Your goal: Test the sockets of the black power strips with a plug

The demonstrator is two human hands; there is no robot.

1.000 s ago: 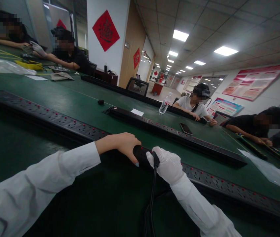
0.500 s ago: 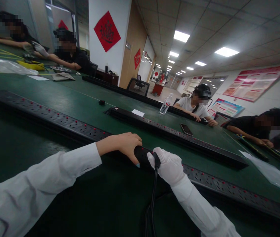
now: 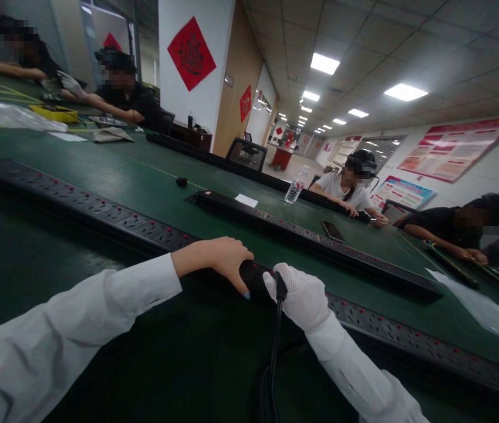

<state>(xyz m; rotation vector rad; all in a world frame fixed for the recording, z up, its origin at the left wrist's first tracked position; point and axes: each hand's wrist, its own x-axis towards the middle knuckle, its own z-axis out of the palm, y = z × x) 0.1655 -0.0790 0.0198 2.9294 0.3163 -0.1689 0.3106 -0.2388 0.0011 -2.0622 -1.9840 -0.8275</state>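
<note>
A long black power strip (image 3: 113,216) with red dots and socket slots runs diagonally across the green table. My bare left hand (image 3: 227,259) grips it near its middle, thumb on the near side and fingers over the far side. Just to the right, my white-gloved right hand (image 3: 300,294) is closed round the plug end of a black cable (image 3: 276,346), right at the strip's top. The cable hangs down toward me. The contact between plug and sockets is hidden by the glove.
Beyond lie another black strip (image 3: 320,247), a white paper (image 3: 246,201), a phone (image 3: 332,230), a water bottle (image 3: 297,185) and a small black object (image 3: 181,182). A plastic sheet (image 3: 482,305) lies right. Several people sit around the table.
Both of my hands keep the same hold and place. Across the table, the person in white has shifted their hands slightly.
</note>
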